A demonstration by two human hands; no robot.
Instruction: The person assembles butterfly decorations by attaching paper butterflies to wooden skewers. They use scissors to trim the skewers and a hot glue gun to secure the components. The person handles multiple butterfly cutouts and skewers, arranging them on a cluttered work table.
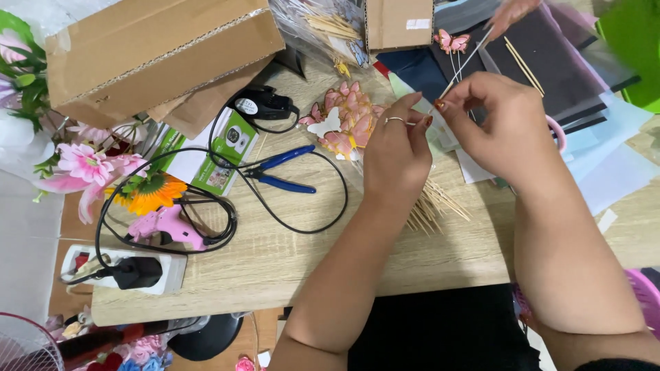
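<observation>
Where the two hands meet above the light wooden table (289,261), a thin pale wooden skewer (465,63) is pinched at its lower end and runs up and to the right, its long axis slanting away from the person toward the stack of dark paper sheets (550,62). The right hand (505,127) is nearer to it: thumb and forefinger are closed on the stick's lower end, the other fingers curled. The left hand (397,154), wearing a ring, has its fingertips drawn together just beside that same end, seemingly touching the stick; whether it also grips something small I cannot tell. Beneath the wrists lies a loose bundle of pale wooden skewers (433,206). Left of the hands sit a heap of pink paper butterflies (350,120), blue-handled pliers (285,172) and a pink glue gun (168,227).
</observation>
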